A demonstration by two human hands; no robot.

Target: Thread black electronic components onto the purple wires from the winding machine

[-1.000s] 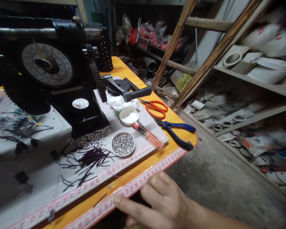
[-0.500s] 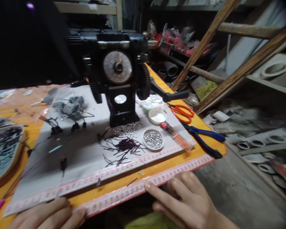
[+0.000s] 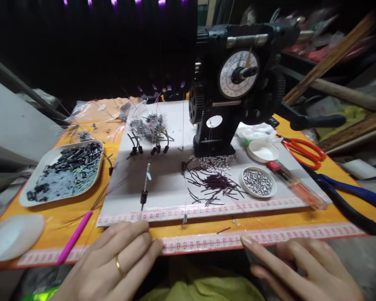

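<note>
My left hand (image 3: 123, 251), with a ring on one finger, lies over the front edge of the board. Its fingers are pressed together, and a thin line runs down into them from a black cylindrical piece (image 3: 143, 196) just above. My right hand (image 3: 301, 263) is at the front right, its index finger stretched onto the pink measuring tape (image 3: 207, 243) and the other fingers loosely bent. Between the hands, a small translucent piece (image 3: 184, 218) hangs on another thin line, below a second black cylindrical piece (image 3: 184, 166).
A black winding machine (image 3: 216, 138) with a dial stands behind. Nearby are dark short strands (image 3: 216, 184), a dish of metal bits (image 3: 258, 182), orange scissors (image 3: 303, 152), blue-handled pliers (image 3: 354, 192), a tray of black pieces (image 3: 26, 198) and a pink-handled tool (image 3: 75, 236).
The camera view has turned left, so the scene has shifted right and the tray and pink-handled tool show more fully. Both hands keep about the same places on the table edge.
</note>
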